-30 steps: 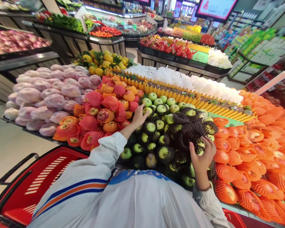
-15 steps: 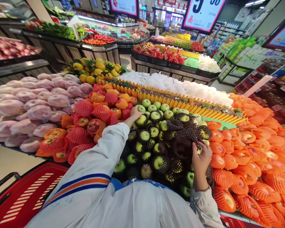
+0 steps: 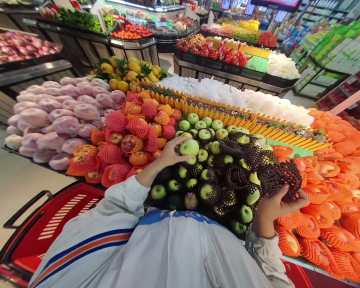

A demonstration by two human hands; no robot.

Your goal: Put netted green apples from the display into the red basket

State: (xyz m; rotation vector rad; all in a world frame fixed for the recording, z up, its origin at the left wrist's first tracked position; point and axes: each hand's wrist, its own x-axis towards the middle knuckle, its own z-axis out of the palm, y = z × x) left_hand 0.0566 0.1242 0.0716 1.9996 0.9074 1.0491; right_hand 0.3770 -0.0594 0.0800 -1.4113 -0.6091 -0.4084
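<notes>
My left hand (image 3: 171, 154) is closed around a bare green apple (image 3: 190, 147), thumb below it and fingers over its far side, above the pile of green apples (image 3: 193, 118). Many apples in the pile sit in black foam nets (image 3: 236, 176). On the right, my right hand (image 3: 271, 208) pinches a clump of loose black foam netting (image 3: 280, 178) between thumb and fingers. That clump hangs over the border between the green apples and the orange-netted fruit (image 3: 315, 220).
Left of the apples lie red fruit in pink and orange nets (image 3: 132, 144) and plastic-wrapped pinkish fruit (image 3: 57, 116). A yellow fence strip (image 3: 216, 112) runs behind, with white-wrapped fruit (image 3: 228, 92) beyond. A red shopping basket (image 3: 57, 224) stands at my lower left.
My left hand has lifted a green apple and drawn it towards me. My right hand has moved right, pulling black netting away from the pile. The view has tilted down.
</notes>
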